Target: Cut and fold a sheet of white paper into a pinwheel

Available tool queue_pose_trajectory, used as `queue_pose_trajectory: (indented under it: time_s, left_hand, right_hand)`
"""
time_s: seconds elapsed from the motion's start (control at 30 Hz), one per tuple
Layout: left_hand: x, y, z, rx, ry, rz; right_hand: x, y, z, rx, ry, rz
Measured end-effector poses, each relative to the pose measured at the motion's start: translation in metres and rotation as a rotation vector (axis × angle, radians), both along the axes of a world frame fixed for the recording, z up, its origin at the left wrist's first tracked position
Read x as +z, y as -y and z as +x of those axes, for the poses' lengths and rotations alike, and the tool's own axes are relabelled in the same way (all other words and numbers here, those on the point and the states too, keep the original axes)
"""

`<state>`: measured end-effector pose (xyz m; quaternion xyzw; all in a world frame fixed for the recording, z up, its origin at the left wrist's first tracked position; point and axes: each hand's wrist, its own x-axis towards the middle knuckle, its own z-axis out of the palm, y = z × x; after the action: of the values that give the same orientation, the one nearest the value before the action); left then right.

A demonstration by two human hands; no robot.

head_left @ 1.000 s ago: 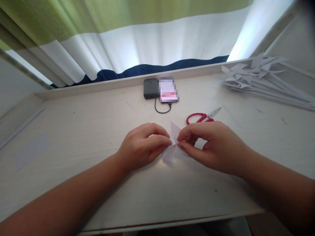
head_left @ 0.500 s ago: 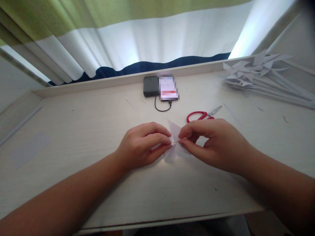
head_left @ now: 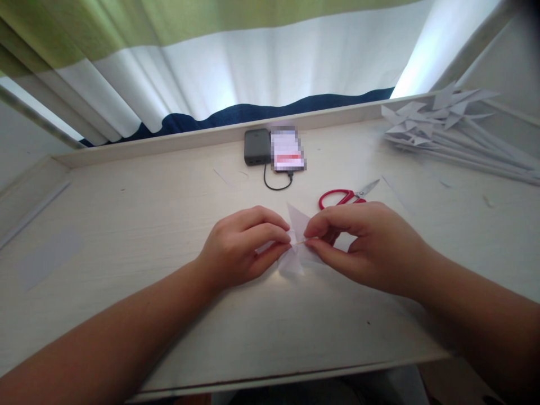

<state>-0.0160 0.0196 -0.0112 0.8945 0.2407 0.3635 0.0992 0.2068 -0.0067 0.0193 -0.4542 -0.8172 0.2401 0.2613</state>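
Between my hands, just above the table, is a white paper pinwheel (head_left: 292, 264) with folded, pointed blades. My left hand (head_left: 240, 244) is closed in a pinch at the pinwheel's left side near its centre. My right hand (head_left: 367, 247) pinches a thin pale stick, like a toothpick (head_left: 301, 242), between thumb and index finger. The stick's left end meets the pinwheel's centre; whether it passes through is hidden. Just beyond my right hand lie scissors (head_left: 359, 194) with red handles, partly covered by that hand.
At the back stand a dark power bank (head_left: 257, 147) and a phone (head_left: 287, 149), joined by a short cable. Several finished paper pinwheels (head_left: 439, 118) on white sticks lie at the back right. A paper sheet (head_left: 50, 256) and a thin white paper stick (head_left: 36, 216) lie at left.
The pinwheel has turned slightly in my fingers, and more of the thin stick shows between my hands. Both hands keep their pinch; the whole view has shifted slightly.
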Motion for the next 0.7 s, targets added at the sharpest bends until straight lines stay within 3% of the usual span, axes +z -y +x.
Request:
queue_pose_trajectory:
  time_s: [0.7]
  left_hand:
    - [0.0015, 0.003, 0.0017, -0.037, 0.026, -0.015]
  right_hand:
    - [0.0002, 0.0015, -0.0015, 0.02, 0.014, -0.035]
